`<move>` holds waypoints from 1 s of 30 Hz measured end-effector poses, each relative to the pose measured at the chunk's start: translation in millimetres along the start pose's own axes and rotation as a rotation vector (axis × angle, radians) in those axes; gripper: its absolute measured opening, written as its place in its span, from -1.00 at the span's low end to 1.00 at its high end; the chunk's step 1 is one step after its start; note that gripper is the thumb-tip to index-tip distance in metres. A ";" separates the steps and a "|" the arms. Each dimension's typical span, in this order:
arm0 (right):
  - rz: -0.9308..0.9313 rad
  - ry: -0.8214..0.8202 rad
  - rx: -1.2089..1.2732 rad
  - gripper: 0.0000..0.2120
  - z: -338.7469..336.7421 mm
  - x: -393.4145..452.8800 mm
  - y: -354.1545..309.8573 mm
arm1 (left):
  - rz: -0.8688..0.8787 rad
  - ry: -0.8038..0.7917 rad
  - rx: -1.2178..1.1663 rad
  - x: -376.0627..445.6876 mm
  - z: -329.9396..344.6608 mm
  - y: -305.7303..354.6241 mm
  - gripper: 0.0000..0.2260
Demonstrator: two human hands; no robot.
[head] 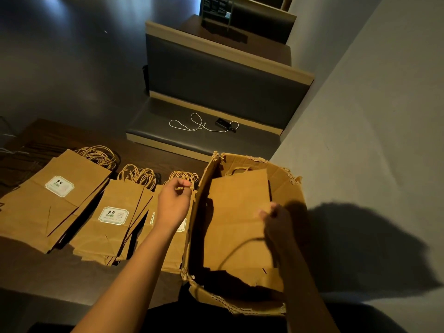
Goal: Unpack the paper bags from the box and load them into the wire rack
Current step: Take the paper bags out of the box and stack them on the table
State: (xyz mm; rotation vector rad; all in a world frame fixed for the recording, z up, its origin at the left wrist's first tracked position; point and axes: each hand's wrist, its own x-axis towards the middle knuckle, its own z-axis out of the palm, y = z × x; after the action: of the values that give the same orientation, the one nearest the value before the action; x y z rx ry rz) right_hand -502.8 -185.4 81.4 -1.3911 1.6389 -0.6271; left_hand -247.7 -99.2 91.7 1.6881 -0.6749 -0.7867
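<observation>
A torn cardboard box [286, 186] stands open on the dark table at the right, with flat brown paper bags [240, 212] inside it. My right hand [276, 219] pinches the right edge of the top bag in the box. My left hand [174, 200] hovers over the box's left wall, its fingers curled around a small brown piece. Three piles of brown paper bags with twisted handles lie flat on the table to the left: a far-left pile [55, 200], a middle pile [113, 219] and a pile [173, 248] beside the box. No wire rack is visible.
The dark wooden table [48, 272] carries the piles. Beyond it stands a dark bench seat [204, 116] with a white cable [192, 123] and a small black device [222, 122] on it. A grey wall [372, 116] rises at the right.
</observation>
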 end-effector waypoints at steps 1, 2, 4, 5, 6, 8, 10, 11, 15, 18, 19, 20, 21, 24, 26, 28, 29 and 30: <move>-0.032 -0.008 0.032 -0.63 -12.5 -1.3 -10.8 | -0.002 -0.008 -0.040 -1.7 0.5 5.2 -0.87; -0.086 0.005 0.046 -0.66 -24.5 -1.7 -22.2 | 0.000 -0.015 -0.077 -2.8 1.0 9.3 -0.90; -0.179 0.034 0.085 -0.76 -47.1 0.0 -41.9 | -0.016 -0.044 -0.128 -4.7 0.9 17.3 -0.92; -0.189 0.017 0.148 -0.84 -53.9 1.5 -49.0 | -0.049 -0.088 -0.145 -6.4 -0.9 22.3 -0.86; -0.205 -0.004 0.187 -0.86 -57.5 1.4 -55.0 | -0.095 -0.176 -0.177 -7.9 -4.1 27.8 -0.75; -0.184 0.005 0.255 -0.86 -56.8 2.8 -60.5 | -0.206 -0.439 -0.305 -10.2 -12.0 36.2 -0.50; -0.176 -0.010 0.289 -0.87 -45.7 4.3 -63.4 | -0.260 -0.640 -0.395 -13.1 -22.3 40.0 -0.48; -0.169 -0.021 0.300 -0.89 -38.6 1.1 -68.8 | -0.270 -0.668 -0.428 -12.9 -27.0 40.1 -0.56; -0.086 0.010 0.376 -0.81 -12.4 -7.2 -83.5 | -0.402 -0.327 -0.685 -2.9 -52.8 29.5 -0.63; -0.021 -0.011 0.485 -0.55 15.1 -16.0 -87.6 | -0.533 -0.444 -0.847 -3.3 -81.4 21.5 -0.36; -0.026 -0.027 0.503 -0.60 23.7 -19.8 -90.2 | -0.555 -0.543 -0.904 -6.5 -87.7 23.5 -0.33; -0.031 -0.065 0.512 -0.65 35.6 -21.8 -93.1 | -0.536 -0.658 -0.984 -8.3 -96.1 25.5 -0.35; -0.024 -0.105 0.511 -0.68 46.3 -26.3 -98.6 | -0.464 -0.796 -1.082 -10.1 -103.6 26.1 -0.37; -0.023 -0.182 0.528 -0.72 79.8 -31.8 -113.9 | -0.236 -0.958 -1.128 -3.6 -133.1 21.9 -0.43; 0.003 -0.217 0.579 -0.75 103.5 -33.9 -122.4 | -0.194 -0.999 -1.088 5.0 -159.9 21.7 -0.55; 0.051 -0.255 0.635 -0.71 125.9 -38.6 -131.5 | -0.250 -0.912 -1.044 8.7 -183.9 18.9 -0.57; 0.068 -0.261 0.647 -0.70 138.9 -38.8 -134.8 | -0.299 -0.828 -0.983 9.7 -195.4 17.7 -0.50; 0.076 -0.256 0.640 -0.69 153.1 -39.7 -139.6 | -0.344 -0.701 -0.900 11.3 -205.8 15.6 -0.40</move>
State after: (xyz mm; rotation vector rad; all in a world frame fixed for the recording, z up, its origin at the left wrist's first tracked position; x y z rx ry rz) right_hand -299.9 -158.2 132.0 -0.8902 1.1376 -0.8028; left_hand -79.6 10.3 141.7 0.6798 -0.3713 -1.6632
